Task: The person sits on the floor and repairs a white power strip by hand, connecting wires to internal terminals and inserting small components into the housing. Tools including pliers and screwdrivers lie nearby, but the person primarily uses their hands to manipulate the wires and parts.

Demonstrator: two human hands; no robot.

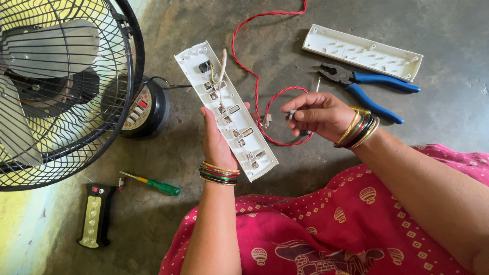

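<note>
Left hand (pixel 216 142) grips the open socket strip (pixel 225 109), fingers wrapped behind it. Right hand (pixel 318 116) at 3 o'clock pinches the red wire (pixel 265 109). Pliers (pixel 369 86) lie at 1 o'clock on the floor (pixel 448 122).

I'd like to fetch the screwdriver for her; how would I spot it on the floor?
Start at the big wire-caged fan on the left and look just below its rim. The screwdriver lies on the grey floor, beside the left hand's bangled wrist. Its green handle sets it apart from the black torch nearby and the blue-handled pliers.
</note>
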